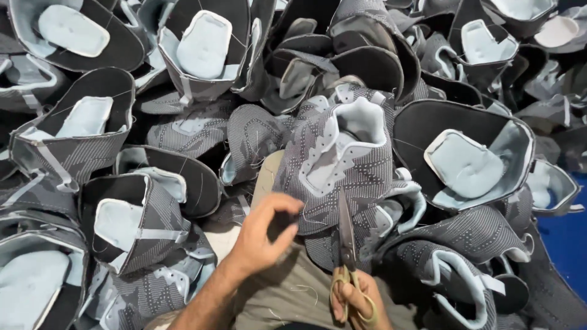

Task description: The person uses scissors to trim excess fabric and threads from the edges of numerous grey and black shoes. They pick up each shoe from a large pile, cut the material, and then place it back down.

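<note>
A grey patterned shoe upper (342, 159) with pale blue lining lies in front of me, on top of a pile of similar uppers. My left hand (266, 235) hovers at its lower left edge, fingers curled with thumb and forefinger close together; whether it pinches a thread I cannot tell. My right hand (354, 299) grips the yellow handles of a pair of scissors (346, 235). The blades point up and rest against the upper's lower edge.
Several grey-and-black shoe uppers (465, 159) with pale blue tongues fill the whole view around me. My lap in olive trousers (281, 299) carries loose thread scraps. A blue surface (568, 238) shows at the right edge.
</note>
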